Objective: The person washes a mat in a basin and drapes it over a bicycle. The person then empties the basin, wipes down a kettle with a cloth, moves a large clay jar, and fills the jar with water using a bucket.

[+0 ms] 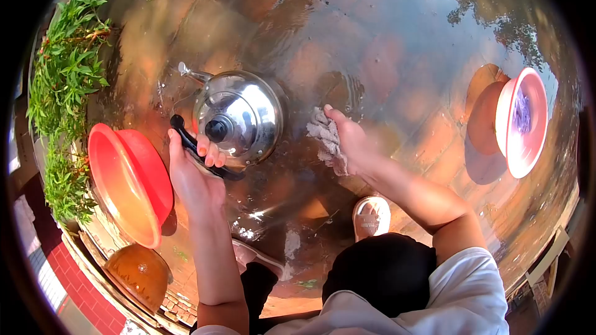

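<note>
Left edge: leafy green plants (68, 80), red-orange basin (154, 177) near them, brown rounded pot (139, 277) just below. Far right: pink basin (532, 149), something purple (522, 113) inside. Floor (385, 49) wet, reflecting foliage.

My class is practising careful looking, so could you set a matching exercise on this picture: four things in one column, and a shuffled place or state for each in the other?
Things
1. Shiny, round steel kettle
2. Crumpled grey cloth
3. Orange-red, round plastic basin
4. Pale pink, round plastic basin

Places and states
A. Bunched in the right hand
B. Has something purple inside
C. Black handle held in the left hand's fingers
D. Near the leafy green plants

Pairs: 1-C; 2-A; 3-D; 4-B
</note>
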The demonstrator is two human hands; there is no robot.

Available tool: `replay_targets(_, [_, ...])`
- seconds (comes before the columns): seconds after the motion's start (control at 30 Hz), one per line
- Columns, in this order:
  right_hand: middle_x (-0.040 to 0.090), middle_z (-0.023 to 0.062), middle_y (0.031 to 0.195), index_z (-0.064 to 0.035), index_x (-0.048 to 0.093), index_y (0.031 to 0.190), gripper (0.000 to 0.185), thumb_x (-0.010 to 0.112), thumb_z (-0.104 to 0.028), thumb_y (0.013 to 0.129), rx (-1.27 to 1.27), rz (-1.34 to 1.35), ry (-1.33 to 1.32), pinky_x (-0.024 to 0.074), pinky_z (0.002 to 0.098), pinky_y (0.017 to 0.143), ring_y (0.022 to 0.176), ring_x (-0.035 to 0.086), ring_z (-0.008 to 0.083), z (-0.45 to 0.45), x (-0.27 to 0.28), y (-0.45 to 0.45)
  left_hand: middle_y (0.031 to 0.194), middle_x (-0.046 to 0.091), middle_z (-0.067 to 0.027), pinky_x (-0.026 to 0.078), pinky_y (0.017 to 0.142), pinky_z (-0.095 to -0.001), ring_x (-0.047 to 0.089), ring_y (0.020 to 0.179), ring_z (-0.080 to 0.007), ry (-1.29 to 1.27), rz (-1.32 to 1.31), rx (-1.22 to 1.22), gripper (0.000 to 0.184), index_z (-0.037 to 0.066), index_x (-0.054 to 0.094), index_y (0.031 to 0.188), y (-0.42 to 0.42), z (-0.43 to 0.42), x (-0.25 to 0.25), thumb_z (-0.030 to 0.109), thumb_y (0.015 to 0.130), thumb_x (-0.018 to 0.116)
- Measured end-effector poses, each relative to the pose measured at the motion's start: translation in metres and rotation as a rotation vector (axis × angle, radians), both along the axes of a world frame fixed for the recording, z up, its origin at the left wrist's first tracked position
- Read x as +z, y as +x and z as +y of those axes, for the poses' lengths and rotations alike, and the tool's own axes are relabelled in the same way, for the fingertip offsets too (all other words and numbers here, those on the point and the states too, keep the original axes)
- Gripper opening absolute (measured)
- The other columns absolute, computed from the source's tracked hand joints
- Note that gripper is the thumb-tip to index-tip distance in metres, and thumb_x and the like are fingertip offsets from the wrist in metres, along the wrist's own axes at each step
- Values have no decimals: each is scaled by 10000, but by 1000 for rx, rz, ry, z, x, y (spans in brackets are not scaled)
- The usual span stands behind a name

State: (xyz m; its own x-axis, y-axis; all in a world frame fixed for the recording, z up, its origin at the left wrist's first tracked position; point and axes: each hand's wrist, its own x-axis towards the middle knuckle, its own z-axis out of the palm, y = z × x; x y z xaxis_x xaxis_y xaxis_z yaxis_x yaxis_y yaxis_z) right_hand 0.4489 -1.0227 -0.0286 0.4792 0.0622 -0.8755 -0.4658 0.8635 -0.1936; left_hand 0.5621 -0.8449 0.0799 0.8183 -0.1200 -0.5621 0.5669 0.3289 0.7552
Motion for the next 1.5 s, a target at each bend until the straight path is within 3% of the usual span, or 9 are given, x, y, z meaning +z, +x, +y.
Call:
replay_targets(0.3, [588, 162, 812, 26, 577, 802, 383, 436, -311, 915, 1004, -442, -1635, 426, 376, 772, 792, 560, 306, -55, 2, -4, 621, 389, 2, 332, 543, -274, 368, 541, -106, 54, 17, 23, 284, 119, 391, 836, -2, 19, -22, 361, 972, 334])
replay_targets(0.63, [581, 21, 817, 5, 599, 842, 276, 493, -242, 905, 448, -367, -776, 410, 226, 685, 730, 519, 81, -56, 71, 19, 1281, 453, -168, 276, 1043, -348, 396, 1228, -223, 634, -823, -148, 430, -18, 336, 1307, -8, -23, 7, 225, 960, 403])
replay_targets(0.77, [587, 48, 928, -35, 566, 843, 91, 489, -84, 851, 26, -680, -664, 409, 227, 753, 869, 526, 113, -37, 77, 39, 1157, 552, -75, 413, 929, -341, 533, 1060, -184, -351, 364, -355, 353, 59, 478, 1209, -34, -89, -56, 280, 960, 360])
replay_targets(0.9, [563, 88, 1081, -64, 563, 864, 75, 516, -76, 807, 315, -872, -1361, 363, 321, 892, 1028, 497, 248, -10, 53, 20, 1090, 562, -56, 431, 904, -356, 538, 1037, -196, -1024, 363, -433, 348, 87, 523, 1090, -31, -96, -97, 342, 934, 344])
replay_targets(0.97, [550, 94, 1084, -73, 547, 828, 69, 561, -131, 792, 649, -974, -1958, 321, 417, 950, 1038, 494, 270, 6, 68, 12, 1020, 565, -15, 471, 822, -342, 553, 948, -165, -746, 550, -114, 262, 133, 516, 1068, -63, -102, -87, 311, 940, 371])
replay_targets(1.1, [559, 29, 983, -56, 555, 879, 153, 586, -189, 811, 508, -575, -1226, 337, 352, 923, 1022, 497, 216, -42, 32, 36, 815, 512, 32, 374, 525, -237, 487, 682, -98, -543, 623, -302, 219, 192, 536, 938, -67, -142, -103, 329, 932, 366])
replay_targets(1.37, [590, 90, 820, -49, 614, 759, 190, 636, -233, 802, 413, -937, -1743, 447, 371, 778, 842, 570, 264, -48, 31, -1, 1008, 499, 14, 456, 806, -268, 509, 929, -85, -1159, 239, -302, 282, 152, 477, 1019, -96, -158, -136, 406, 937, 386])
replay_targets(1.43, [537, 55, 651, -33, 577, 682, 281, 577, -238, 873, 190, -548, -1366, 424, 324, 612, 650, 525, 197, -57, 20, -8, 788, 496, 3, 420, 703, -271, 476, 748, -106, -292, -261, -350, 322, 75, 473, 816, -103, -179, -93, 271, 953, 256])
replay_targets(1.5, [428, 44, 558, -41, 487, 616, 391, 464, -255, 942, 31, -469, -1139, 351, 282, 525, 558, 422, 158, -61, 29, -8, 785, 496, -25, 417, 690, -269, 476, 725, -115, -322, 33, -253, 332, 49, 465, 821, -124, -193, -123, 280, 952, 267])
